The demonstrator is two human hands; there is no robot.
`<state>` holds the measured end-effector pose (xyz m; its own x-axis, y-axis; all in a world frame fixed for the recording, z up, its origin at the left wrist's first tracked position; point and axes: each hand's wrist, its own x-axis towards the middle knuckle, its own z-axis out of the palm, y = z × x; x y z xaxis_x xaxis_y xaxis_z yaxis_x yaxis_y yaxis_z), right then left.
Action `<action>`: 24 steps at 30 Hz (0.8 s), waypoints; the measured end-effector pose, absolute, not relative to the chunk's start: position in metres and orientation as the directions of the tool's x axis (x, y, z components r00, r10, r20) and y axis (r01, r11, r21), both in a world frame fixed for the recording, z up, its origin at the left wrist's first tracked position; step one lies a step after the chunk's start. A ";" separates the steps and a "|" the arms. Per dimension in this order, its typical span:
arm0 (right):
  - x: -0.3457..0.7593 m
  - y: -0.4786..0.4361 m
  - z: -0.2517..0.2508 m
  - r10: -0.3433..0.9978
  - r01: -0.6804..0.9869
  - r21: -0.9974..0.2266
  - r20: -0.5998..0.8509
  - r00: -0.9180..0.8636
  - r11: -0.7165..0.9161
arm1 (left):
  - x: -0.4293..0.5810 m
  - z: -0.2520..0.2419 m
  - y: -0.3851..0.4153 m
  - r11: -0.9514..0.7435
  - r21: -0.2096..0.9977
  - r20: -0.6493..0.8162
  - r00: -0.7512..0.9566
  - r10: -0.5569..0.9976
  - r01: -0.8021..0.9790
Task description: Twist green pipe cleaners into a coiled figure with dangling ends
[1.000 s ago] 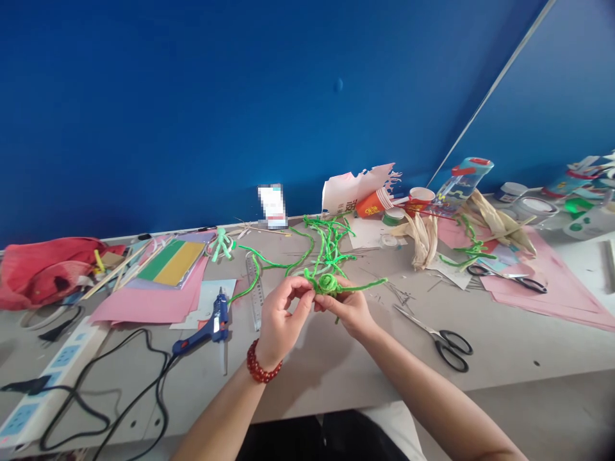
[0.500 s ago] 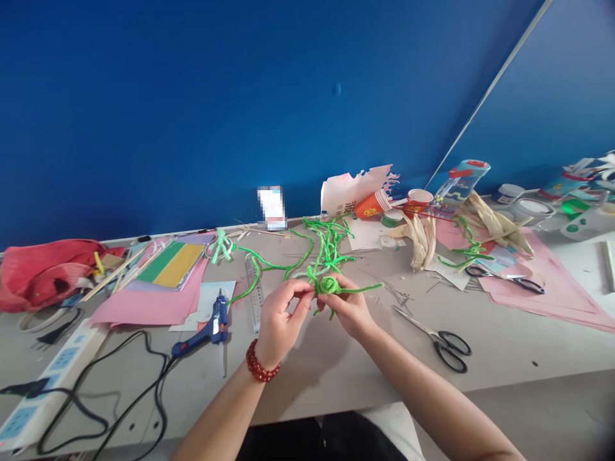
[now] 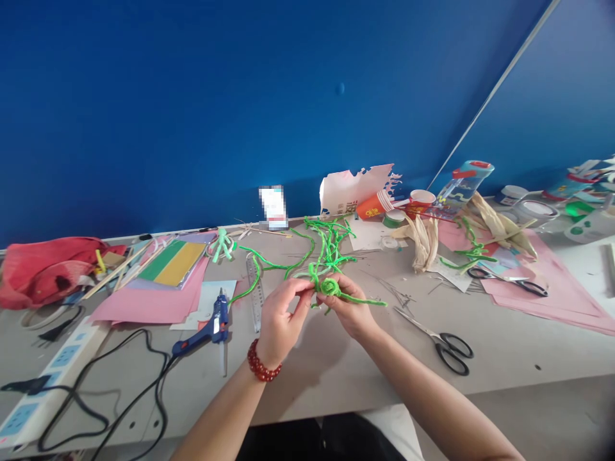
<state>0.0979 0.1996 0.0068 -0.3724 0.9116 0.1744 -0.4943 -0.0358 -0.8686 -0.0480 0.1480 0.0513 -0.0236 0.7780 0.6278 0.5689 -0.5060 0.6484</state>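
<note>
Both hands meet over the grey table (image 3: 336, 371) on a green pipe-cleaner coil (image 3: 328, 286). My left hand (image 3: 280, 322), with a red bead bracelet at the wrist, pinches the coil's left side between thumb and fingers. My right hand (image 3: 350, 310) grips the coil from the right and below, and one loose green end (image 3: 369, 300) sticks out to the right. Behind the hands lies a tangle of loose green pipe cleaners (image 3: 323, 246).
Black-handled scissors (image 3: 441, 347) lie right of my hands, another pair (image 3: 509, 279) farther right on pink paper (image 3: 552, 288). A blue glue gun (image 3: 210, 326), a ruler (image 3: 254, 291), coloured sheets (image 3: 166, 275), a power strip (image 3: 45, 387) and red cloth (image 3: 43, 269) lie left. Cups and husks stand behind.
The loose green end has swung down and now points right and slightly downward. My hands have turned the coil a little and stay in the same place.
</note>
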 end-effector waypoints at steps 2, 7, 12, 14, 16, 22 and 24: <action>0.098 0.200 0.006 0.910 -0.499 -0.866 0.176 -0.376 -0.038 | -0.048 0.054 0.149 -0.532 0.610 0.653 0.007 0.757 0.587; 0.097 0.199 0.005 0.915 -0.507 -0.862 0.201 -0.349 -0.004 | -0.046 0.055 0.149 -0.546 0.558 0.690 0.015 0.723 0.624; 0.096 0.198 0.005 0.899 -0.546 -0.838 0.229 -0.374 -0.014 | -0.044 0.053 0.147 -0.511 0.666 0.629 -0.042 0.776 0.544; 0.096 0.198 0.005 0.894 -0.560 -0.828 0.234 -0.382 -0.022 | -0.044 0.053 0.147 -0.468 0.749 0.558 -0.065 0.827 0.469; 0.097 0.198 0.005 0.889 -0.566 -0.824 0.239 -0.391 -0.028 | -0.044 0.054 0.147 -0.415 0.823 0.477 -0.075 0.876 0.387; 0.099 0.202 0.005 0.868 -0.508 -0.861 0.228 -0.441 -0.031 | -0.049 0.057 0.147 -0.366 0.871 0.404 -0.055 0.913 0.328; 0.100 0.203 0.005 0.874 -0.479 -0.878 0.224 -0.432 -0.012 | -0.050 0.056 0.147 -0.393 0.841 0.441 -0.049 0.896 0.373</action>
